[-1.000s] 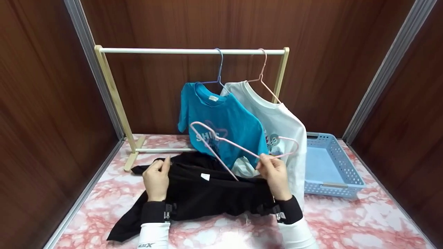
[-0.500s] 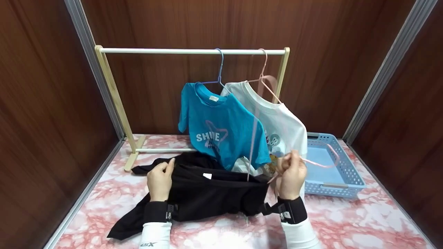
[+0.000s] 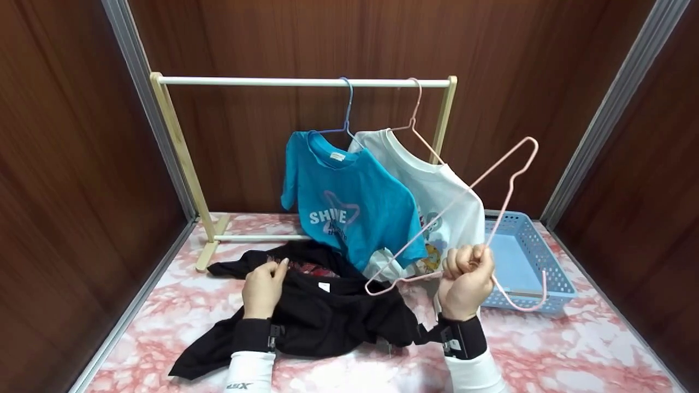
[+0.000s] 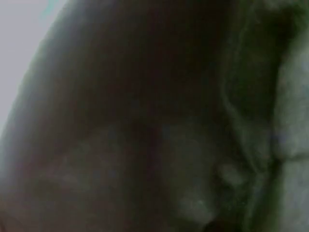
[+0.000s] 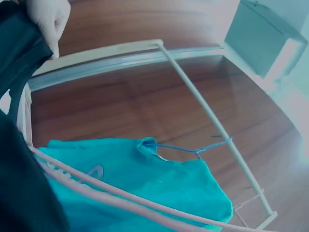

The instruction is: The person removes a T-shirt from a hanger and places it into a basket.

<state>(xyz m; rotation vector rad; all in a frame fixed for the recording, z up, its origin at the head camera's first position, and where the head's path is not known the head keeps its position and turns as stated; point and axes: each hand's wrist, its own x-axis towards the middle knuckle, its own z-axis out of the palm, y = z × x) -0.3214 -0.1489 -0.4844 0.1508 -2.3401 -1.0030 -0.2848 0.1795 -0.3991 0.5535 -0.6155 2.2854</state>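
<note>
A black T-shirt [image 3: 333, 322] with a white neck tag lies spread in front, and my left hand [image 3: 263, 292] pinches it near the left end of its neckline. My right hand [image 3: 466, 281] grips a pink hanger [image 3: 511, 188] by the middle, near its hook. One end of the hanger points up and right; the lower left end overlaps the shirt's neckline. In the right wrist view the pink wires [image 5: 96, 194] cross in front of the blue shirt, and the left hand [image 5: 50, 24] holds the black cloth. The left wrist view is dark and blurred.
Behind stands a rack with a white rail [image 3: 246, 81] and wooden legs. A blue T-shirt [image 3: 349, 191] and a white T-shirt [image 3: 458, 202] hang at its right half. A light blue basket [image 3: 562, 284] sits at the right on the marbled table [image 3: 590, 349]. Wooden panels enclose the sides.
My right hand has moved right and turned the pink hanger from slanting left to slanting up right. The shirt's right side has sunk, and a red print behind the neckline now shows.
</note>
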